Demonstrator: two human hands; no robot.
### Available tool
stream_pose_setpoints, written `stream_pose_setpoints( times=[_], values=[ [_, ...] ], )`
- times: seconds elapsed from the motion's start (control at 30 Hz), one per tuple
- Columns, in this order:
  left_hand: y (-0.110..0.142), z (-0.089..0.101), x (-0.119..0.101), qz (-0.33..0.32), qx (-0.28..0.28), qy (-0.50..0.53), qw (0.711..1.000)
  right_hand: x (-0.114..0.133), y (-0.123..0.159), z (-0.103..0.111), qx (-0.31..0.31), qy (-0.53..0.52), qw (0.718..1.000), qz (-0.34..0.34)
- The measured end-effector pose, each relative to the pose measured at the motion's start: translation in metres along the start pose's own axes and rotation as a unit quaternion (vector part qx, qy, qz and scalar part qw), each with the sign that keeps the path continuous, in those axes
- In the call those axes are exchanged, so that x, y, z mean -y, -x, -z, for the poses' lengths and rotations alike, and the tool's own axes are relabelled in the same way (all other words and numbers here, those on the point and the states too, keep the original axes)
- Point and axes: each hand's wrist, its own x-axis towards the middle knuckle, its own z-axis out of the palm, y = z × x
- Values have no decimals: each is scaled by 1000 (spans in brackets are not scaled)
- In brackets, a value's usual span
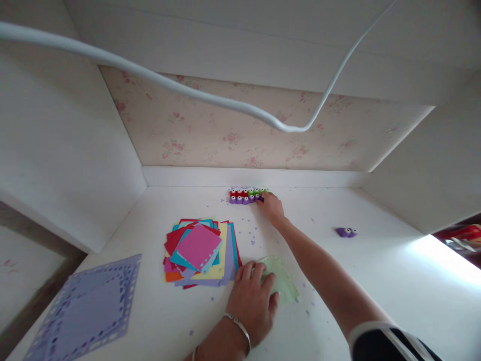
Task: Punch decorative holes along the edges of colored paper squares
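My left hand (252, 296), with a silver bracelet at the wrist, lies flat with fingers spread over a pale green sheet of paper (281, 283) that has punched holes along its edge. Stretched toward the back of the table, my right hand (273, 206) has its fingers closed at the right end of a purple row of small paper punches (239, 199). Behind that row stand red punches (239, 192) and green punches (254, 191), all with round white-and-black tops. My fingers partly hide the punch they hold.
Left of my left hand is a pile of coloured paper squares (199, 245). Purple sheets (88, 306) with punched borders lie at the front left. Two purple punches (346, 232) lie at the right. Purple paper bits dot the table. A white cable (240, 104) hangs across the view.
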Motion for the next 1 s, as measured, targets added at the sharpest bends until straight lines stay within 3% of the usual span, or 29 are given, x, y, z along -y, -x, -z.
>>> stream_pose_setpoints(
  times=[0.23,0.6,0.83,1.0],
  values=[
    [1,1,0,0,-1,4,1000,-9,4,-4,-36,-13,999,-12],
    [2,1,-1,-1,-5,2,1000,-15,4,-1,-19,-13,999,32],
    [1,-1,0,2,-6,2,1000,4,18,-3,21,-42,992,121],
    [1,0,-1,2,-9,8,1000,19,10,-9,31,-61,985,159]
  ],
)
